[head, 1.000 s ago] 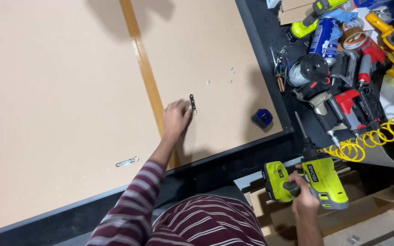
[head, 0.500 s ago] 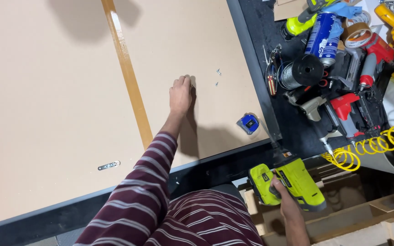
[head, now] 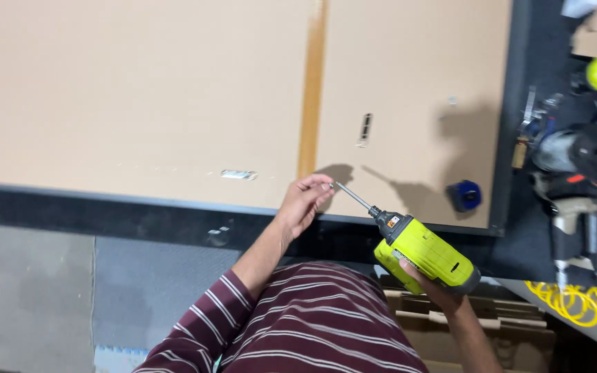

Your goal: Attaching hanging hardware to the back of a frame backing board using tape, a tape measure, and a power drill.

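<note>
I see my left hand (head: pixel 305 200) pinching the tip of the long bit (head: pixel 354 197) on the lime-green cordless drill (head: pixel 423 252), which my right hand (head: pixel 430 283) grips by the handle, its axis slanting up-left toward the tan board (head: pixel 139 90) on the table (head: pixel 105 207)

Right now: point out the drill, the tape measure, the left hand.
drill (head: pixel 426 252), head view, on its lime-green body.
tape measure (head: pixel 466 195), head view, on its blue case.
left hand (head: pixel 304 202), head view, on the fingers.
</note>
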